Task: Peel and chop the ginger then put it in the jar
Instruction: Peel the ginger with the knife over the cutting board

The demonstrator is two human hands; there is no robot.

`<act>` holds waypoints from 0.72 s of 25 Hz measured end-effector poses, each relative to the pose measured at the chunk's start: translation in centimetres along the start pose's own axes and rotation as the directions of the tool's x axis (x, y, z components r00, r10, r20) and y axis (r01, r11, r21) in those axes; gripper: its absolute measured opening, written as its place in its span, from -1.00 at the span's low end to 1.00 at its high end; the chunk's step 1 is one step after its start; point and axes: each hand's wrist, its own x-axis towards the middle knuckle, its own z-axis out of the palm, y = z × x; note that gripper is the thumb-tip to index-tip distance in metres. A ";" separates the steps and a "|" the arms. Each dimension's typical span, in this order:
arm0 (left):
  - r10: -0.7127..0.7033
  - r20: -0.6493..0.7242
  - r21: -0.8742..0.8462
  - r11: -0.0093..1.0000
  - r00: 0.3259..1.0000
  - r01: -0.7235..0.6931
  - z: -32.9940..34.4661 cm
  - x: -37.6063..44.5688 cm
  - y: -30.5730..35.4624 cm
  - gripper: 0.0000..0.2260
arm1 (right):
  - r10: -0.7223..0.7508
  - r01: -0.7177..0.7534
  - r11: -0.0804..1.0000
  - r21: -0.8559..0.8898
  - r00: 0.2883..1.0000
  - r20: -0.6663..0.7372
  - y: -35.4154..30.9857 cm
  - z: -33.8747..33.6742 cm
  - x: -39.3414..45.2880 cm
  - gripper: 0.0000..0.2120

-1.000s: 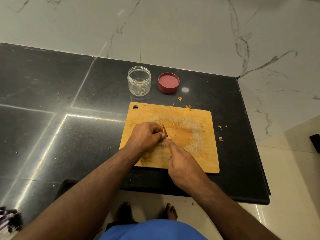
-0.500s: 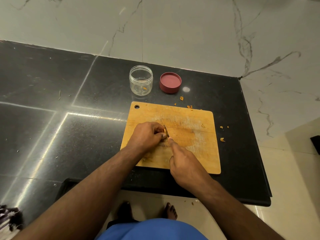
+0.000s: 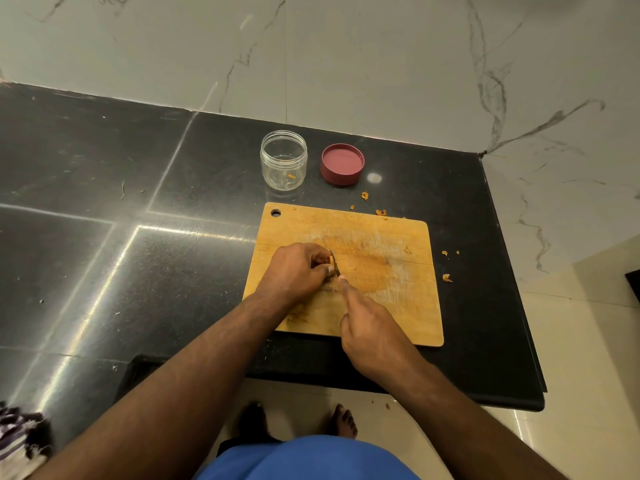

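On the wooden cutting board (image 3: pixel 388 306) my left hand (image 3: pixel 298 268) pinches a small piece of ginger (image 3: pixel 332 263), mostly hidden under its fingertips. My right hand (image 3: pixel 370 334) grips a knife (image 3: pixel 335 263), index finger stretched along the blade's back; the thin blade stands against the ginger. The handle is hidden inside my fist. A clear jar (image 3: pixel 284 161) stands open behind the board with a tiny orange bit inside.
The jar's red lid (image 3: pixel 342 164) lies upside down to the right of the jar. Orange ginger scraps (image 3: pixel 446 278) lie scattered on the black counter (image 3: pixel 104 237) right of and behind the board. The counter edge runs just below the board.
Both hands stay in place on the board; the knife blade shifts only slightly against the ginger. The camera view has drifted a little.
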 end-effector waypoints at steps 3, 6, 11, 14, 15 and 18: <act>0.003 0.011 0.017 1.000 1.000 -0.003 -0.3 0.2 0.2 -0.80 | 0.009 -0.008 1.000 -0.013 1.000 0.008 -0.2 0.1 1.0 -0.45; -0.004 0.006 0.020 1.000 1.000 0.004 -0.3 0.1 0.3 -0.81 | 0.030 -0.030 0.999 -0.025 1.000 0.004 -0.3 0.1 1.5 -0.45; -0.001 0.004 0.012 1.000 1.000 0.001 -0.1 0.0 0.1 -0.79 | 0.032 -0.033 0.999 0.029 0.999 0.008 0.0 0.9 0.0 -0.44; 0.006 -0.001 0.026 1.000 1.000 -0.006 -0.3 0.1 0.2 -0.78 | 0.043 -0.043 0.999 0.030 0.999 -0.008 0.1 1.3 0.9 -0.43; 0.007 -0.002 0.028 1.000 1.000 -0.007 -0.3 0.1 0.2 -0.77 | 0.052 -0.051 0.998 0.028 0.999 -0.008 0.0 1.3 1.0 -0.42; -0.005 0.005 0.013 1.000 1.000 0.005 -0.3 0.0 0.2 -0.80 | 0.070 -0.070 0.996 0.054 0.998 0.004 0.0 1.8 -0.2 -0.42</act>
